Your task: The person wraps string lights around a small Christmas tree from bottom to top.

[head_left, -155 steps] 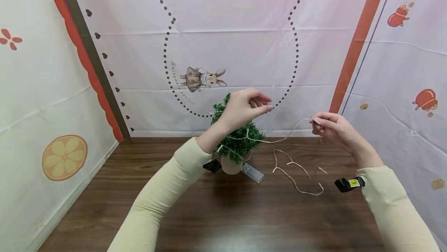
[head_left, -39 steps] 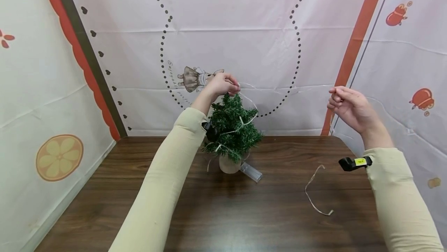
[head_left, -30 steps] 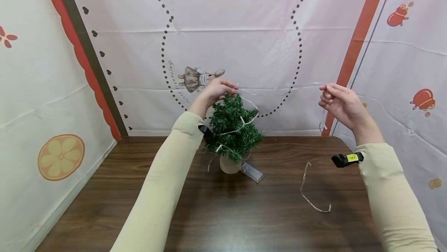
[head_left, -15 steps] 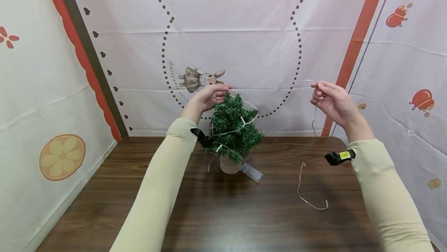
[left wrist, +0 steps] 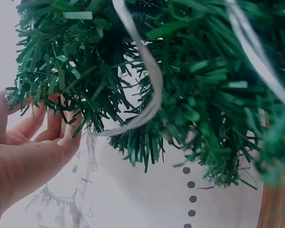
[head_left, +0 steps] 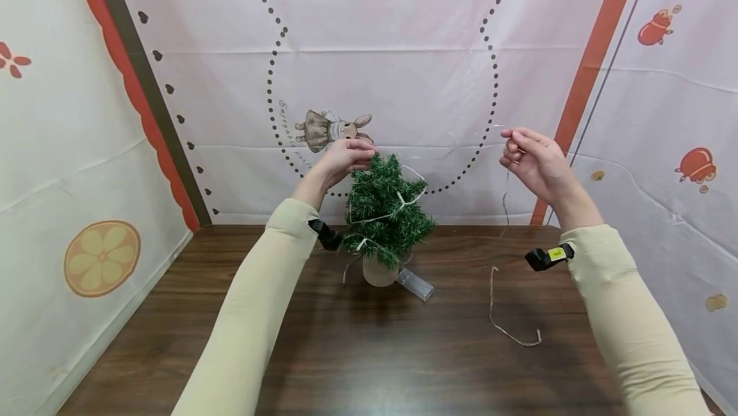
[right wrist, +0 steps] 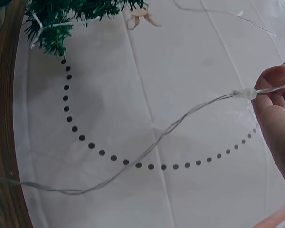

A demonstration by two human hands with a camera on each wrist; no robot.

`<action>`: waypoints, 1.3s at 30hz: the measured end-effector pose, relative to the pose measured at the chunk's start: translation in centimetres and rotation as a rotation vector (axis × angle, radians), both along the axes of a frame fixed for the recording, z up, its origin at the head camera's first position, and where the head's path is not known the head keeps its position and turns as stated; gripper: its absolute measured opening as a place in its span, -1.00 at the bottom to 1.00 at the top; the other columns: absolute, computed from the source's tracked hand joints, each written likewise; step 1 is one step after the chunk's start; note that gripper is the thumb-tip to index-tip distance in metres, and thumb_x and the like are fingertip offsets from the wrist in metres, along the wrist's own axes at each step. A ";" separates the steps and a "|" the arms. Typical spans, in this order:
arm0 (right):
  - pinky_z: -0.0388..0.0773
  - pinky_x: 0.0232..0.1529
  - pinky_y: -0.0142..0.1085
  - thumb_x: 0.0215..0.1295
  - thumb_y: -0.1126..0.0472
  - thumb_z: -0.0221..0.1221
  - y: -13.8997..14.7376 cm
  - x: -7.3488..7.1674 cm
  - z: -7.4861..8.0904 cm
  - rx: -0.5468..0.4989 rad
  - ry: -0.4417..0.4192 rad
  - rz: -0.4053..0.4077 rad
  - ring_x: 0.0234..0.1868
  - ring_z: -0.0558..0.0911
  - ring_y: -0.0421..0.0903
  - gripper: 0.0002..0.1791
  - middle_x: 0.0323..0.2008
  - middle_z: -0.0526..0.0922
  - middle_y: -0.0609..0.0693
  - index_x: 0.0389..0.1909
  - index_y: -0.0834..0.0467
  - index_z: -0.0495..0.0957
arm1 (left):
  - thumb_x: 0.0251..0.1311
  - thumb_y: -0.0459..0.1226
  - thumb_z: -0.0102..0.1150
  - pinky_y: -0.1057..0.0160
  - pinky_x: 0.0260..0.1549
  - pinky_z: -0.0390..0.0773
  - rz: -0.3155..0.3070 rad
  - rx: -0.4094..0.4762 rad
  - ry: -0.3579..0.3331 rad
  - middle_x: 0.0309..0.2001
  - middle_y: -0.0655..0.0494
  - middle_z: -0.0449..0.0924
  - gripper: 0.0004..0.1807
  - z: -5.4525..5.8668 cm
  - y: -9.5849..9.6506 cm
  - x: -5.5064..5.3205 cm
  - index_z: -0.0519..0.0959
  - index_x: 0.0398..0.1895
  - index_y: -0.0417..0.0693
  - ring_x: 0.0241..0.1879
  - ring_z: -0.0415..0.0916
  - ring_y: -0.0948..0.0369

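A small green Christmas tree (head_left: 385,211) stands in a tan pot (head_left: 377,273) at the back of the brown table (head_left: 369,358). A thin light string (head_left: 399,199) winds around its branches. My left hand (head_left: 343,158) is at the tree top and pinches the string there; in the left wrist view its fingertips (left wrist: 66,142) meet the string (left wrist: 149,102) beside the branches (left wrist: 194,71). My right hand (head_left: 527,156) is raised to the right of the tree. It pinches the string (right wrist: 180,121) at a bulb between its fingertips (right wrist: 270,90). The string's loose tail (head_left: 507,332) lies on the table.
A clear battery box (head_left: 416,284) lies against the pot on its right. Printed cloth walls (head_left: 380,70) close the table in at the back and on both sides. A black wrist camera (head_left: 544,257) sits on my right sleeve.
My right hand has moved left and slightly up, slackening the string between the hands. My left hand has slid down and left at the tree top. The tail has shifted left a little.
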State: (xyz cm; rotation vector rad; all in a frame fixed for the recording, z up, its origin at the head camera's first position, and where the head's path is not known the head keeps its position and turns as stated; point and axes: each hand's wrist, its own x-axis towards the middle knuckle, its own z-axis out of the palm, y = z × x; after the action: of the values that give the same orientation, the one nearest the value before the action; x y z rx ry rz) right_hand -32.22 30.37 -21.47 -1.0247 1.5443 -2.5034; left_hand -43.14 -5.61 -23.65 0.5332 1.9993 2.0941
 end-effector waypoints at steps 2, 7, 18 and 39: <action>0.43 -0.24 -0.32 0.44 0.34 -0.07 -0.3 0.1 0.0 -0.007 0.004 0.000 -0.45 0.35 -0.13 -0.75 -0.47 0.49 0.02 -0.14 0.35 0.56 | 0.29 -0.47 0.03 0.25 -0.20 0.53 -0.021 0.051 0.005 -0.31 0.06 0.53 -0.79 -0.2 -0.2 0.2 0.47 -0.04 -0.38 -0.42 0.51 0.25; 0.44 -0.21 -0.33 0.44 0.32 -0.05 -1.3 0.2 0.1 0.005 0.022 -0.017 -0.43 0.38 -0.15 -0.77 -0.45 0.51 0.01 -0.13 0.32 0.56 | 0.27 -0.51 0.02 0.08 0.08 0.49 -0.074 0.193 0.064 -0.24 -0.01 0.57 -0.87 -0.8 -1.0 0.5 0.53 -0.30 -0.15 -0.25 0.59 0.18; 0.51 -0.16 -0.34 0.44 0.33 -0.05 -3.2 1.1 0.0 0.106 0.082 0.040 -0.39 0.42 -0.17 -0.77 -0.46 0.48 -0.02 -0.15 0.26 0.59 | 0.23 -0.52 0.07 0.07 0.19 0.40 -0.146 0.209 0.284 -0.15 0.02 0.59 -0.82 -2.4 -3.5 1.1 0.60 -0.27 -0.11 -0.06 0.54 0.13; 0.34 -0.37 -0.33 0.44 0.42 -0.17 -3.8 2.8 -2.8 0.384 0.190 0.099 -0.44 0.32 -0.12 -0.67 -0.47 0.42 -0.05 -0.18 0.19 0.60 | 0.07 -0.38 0.33 0.15 -0.09 0.61 -0.129 -0.147 0.468 -0.04 -0.22 0.54 -0.88 -4.2 -7.1 3.3 0.63 -0.31 -0.21 -0.08 0.60 0.07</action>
State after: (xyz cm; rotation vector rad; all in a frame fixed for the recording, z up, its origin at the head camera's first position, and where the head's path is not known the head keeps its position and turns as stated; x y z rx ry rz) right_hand -29.42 26.56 -24.31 -1.2608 1.8737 -1.9823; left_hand -39.86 -12.76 -27.88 1.1772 2.2563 1.8508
